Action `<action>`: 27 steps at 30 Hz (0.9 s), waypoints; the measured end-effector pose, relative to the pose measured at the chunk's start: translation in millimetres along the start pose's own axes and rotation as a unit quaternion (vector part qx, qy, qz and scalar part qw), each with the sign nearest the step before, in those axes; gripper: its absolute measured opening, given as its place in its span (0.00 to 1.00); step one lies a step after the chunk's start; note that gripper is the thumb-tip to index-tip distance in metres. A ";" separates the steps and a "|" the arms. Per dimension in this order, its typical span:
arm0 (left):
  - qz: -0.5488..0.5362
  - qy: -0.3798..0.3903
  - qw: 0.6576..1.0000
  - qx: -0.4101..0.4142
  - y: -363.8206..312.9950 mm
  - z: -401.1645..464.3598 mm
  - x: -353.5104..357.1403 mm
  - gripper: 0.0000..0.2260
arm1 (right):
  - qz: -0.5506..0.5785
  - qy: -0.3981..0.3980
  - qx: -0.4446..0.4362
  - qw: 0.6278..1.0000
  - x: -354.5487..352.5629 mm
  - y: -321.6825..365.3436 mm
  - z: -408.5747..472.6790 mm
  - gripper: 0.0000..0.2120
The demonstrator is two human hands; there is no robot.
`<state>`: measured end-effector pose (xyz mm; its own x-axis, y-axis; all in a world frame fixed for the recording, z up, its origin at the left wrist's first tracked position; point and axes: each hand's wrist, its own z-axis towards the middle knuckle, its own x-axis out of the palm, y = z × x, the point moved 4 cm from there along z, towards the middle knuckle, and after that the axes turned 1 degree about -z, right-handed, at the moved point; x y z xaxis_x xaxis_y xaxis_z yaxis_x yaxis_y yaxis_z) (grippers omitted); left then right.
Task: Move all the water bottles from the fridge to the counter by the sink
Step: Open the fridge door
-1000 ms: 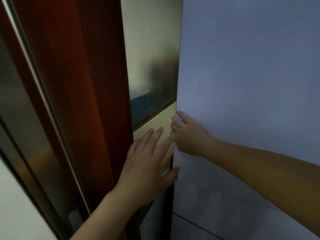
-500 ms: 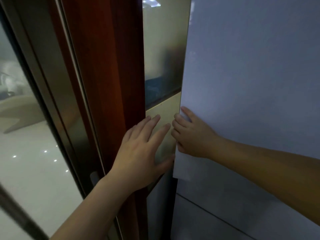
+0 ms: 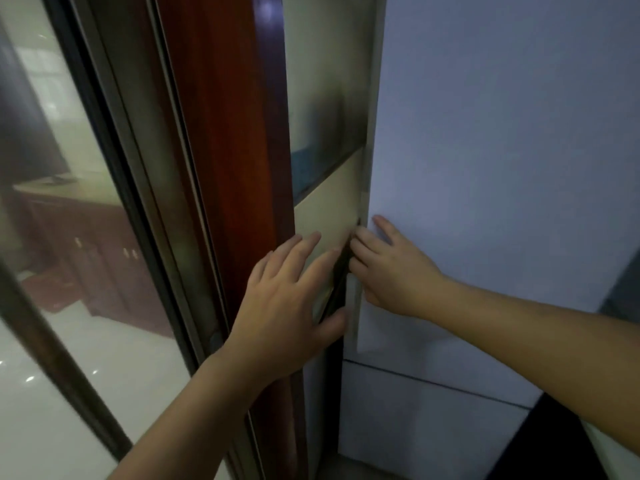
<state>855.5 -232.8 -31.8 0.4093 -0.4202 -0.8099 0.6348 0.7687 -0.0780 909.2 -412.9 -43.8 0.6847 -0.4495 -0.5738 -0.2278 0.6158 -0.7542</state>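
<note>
Door-opening step: your right hand (image 3: 391, 271) hooks its fingers (image 3: 360, 244) round the fridge door (image 3: 485, 168) edge, left hand (image 3: 287, 299) spread flat, grasping nothing; next, pull the door wide.

fridge door (image 3: 485, 150) pale, a thin gap along its left edge | right hand (image 3: 391, 268) fingers curled round that left edge | left hand (image 3: 287, 299) fingers straight, flat on cream wall panel (image 3: 325, 209) beside red-brown wooden frame (image 3: 225, 133) | glass door (image 3: 69, 168) far left
</note>
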 end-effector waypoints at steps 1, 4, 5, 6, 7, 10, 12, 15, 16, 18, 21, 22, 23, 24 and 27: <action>-0.004 0.003 1.000 0.007 0.8 -4.7 -1.6 0.33 | -0.002 -0.004 0.007 1.000 -5.7 3.6 -6.1 0.20; -0.023 0.004 0.999 0.030 0.1 -16.1 -6.6 0.33 | -0.012 0.002 0.024 1.000 -23.6 12.9 -25.3 0.19; -0.030 0.004 0.999 0.034 -1.3 -19.1 -8.1 0.33 | -0.009 0.003 0.030 1.000 -30.4 15.3 -32.7 0.18; -0.037 0.005 0.999 0.038 -3.1 -21.9 -9.5 0.33 | -0.004 0.001 0.034 0.999 -37.5 17.3 -40.1 0.17; -0.046 0.005 0.998 0.043 -6.1 -24.3 -11.1 0.33 | -0.002 0.000 0.037 0.999 -44.5 19.2 -47.9 0.16; -0.079 -0.001 0.995 0.064 -18.7 -30.3 -16.0 0.32 | -0.013 0.003 0.042 0.999 -62.6 24.0 -71.8 0.14; -0.098 -0.003 0.992 0.076 -28.1 -33.6 -17.9 0.32 | -0.021 0.000 0.046 0.999 -72.6 26.5 -88.5 0.14; -0.120 -0.003 0.988 0.092 -42.3 -38.2 -17.8 0.32 | -0.025 -0.010 0.065 0.998 -86.1 30.2 -114.8 0.14; -0.126 -0.004 0.987 0.098 -46.2 -39.5 -17.3 0.32 | -0.027 -0.011 0.071 0.997 -89.1 31.9 -122.8 0.15; -0.134 -0.007 0.984 0.115 -57.2 -42.6 -17.3 0.32 | -0.035 -0.013 0.083 0.996 -96.0 35.1 -142.0 0.17; -0.138 -0.012 0.981 0.134 -72.1 -48.2 -18.9 0.32 | -0.040 -0.025 0.102 0.994 -105.4 38.6 -168.7 0.18; -0.140 -0.013 0.980 0.138 -77.2 -49.9 -20.0 0.32 | -0.042 -0.030 0.111 0.992 -108.8 39.4 -177.1 0.17; -0.141 -0.013 0.980 0.142 -82.2 -51.4 -20.6 0.32 | -0.044 -0.035 0.121 0.991 -111.6 40.3 -185.6 0.17; -0.142 -0.011 0.979 0.146 -87.3 -53.0 -20.5 0.32 | -0.046 -0.040 0.133 0.989 -114.8 41.2 -194.2 0.18; -0.152 -0.004 0.977 0.152 -106.0 -57.8 -20.5 0.32 | -0.062 -0.045 0.167 0.983 -125.5 43.0 -220.2 0.22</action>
<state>741.9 -277.8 -40.5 0.1768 -0.6114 -0.7713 0.8920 0.4308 -0.1370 661.0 -472.5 -74.5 0.7541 -0.4850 -0.4428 0.0902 0.7444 -0.6616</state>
